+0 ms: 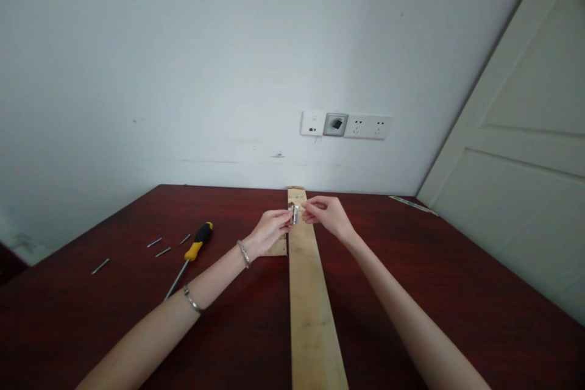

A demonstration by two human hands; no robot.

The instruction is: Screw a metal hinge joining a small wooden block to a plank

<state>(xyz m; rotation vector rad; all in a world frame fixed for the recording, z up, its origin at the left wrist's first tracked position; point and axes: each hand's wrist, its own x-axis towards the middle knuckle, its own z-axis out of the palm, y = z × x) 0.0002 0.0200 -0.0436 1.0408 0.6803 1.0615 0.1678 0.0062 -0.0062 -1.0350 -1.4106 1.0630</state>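
My left hand (270,230) pinches a small, shiny metal piece (295,214) by its left side, above the far end of a long wooden plank (313,304). What kind of piece it is, a hinge perhaps, is too small to tell. Just to its right, my right hand (328,214) has thumb and fingers pressed together; anything between them is too small to make out. Partly hidden under my left hand, a shorter piece of wood (275,248) lies against the plank's left side.
A screwdriver (194,250) with a yellow and black handle lies left of my forearm. Several thin metal pins or screws (100,266) are scattered beyond it. Behind the dark red table (393,292) is a wall with sockets (368,127); a flat strip (412,205) lies at the back right.
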